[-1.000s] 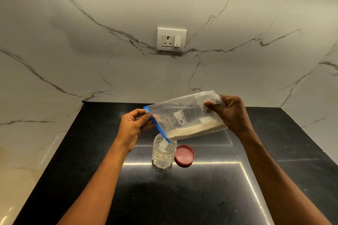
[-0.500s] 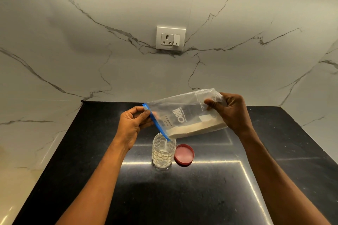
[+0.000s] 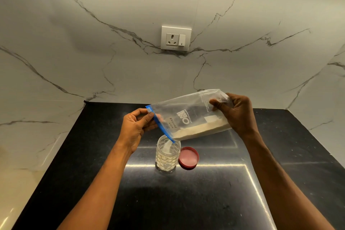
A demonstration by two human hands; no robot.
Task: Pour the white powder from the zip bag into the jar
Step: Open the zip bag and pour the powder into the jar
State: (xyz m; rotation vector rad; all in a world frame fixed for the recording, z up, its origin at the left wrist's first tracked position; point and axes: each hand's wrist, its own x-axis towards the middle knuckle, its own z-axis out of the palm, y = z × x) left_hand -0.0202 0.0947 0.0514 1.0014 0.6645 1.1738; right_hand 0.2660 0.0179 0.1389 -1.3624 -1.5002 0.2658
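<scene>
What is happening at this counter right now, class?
A person is tipping a clear zip bag of white powder over an open jar on the black counter. The left hand holds the blue zip edge, whose lower corner sits over the jar mouth; the right hand lifts the bag's bottom end. The jar is partly filled. Its red lid lies beside it.

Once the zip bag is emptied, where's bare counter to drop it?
Bare counter lies in front of the jar between both forearms, and right of the red lid toward the wall corner. Crowded: lid sits beside the jar, under the zip bag held by left hand and right hand.
</scene>
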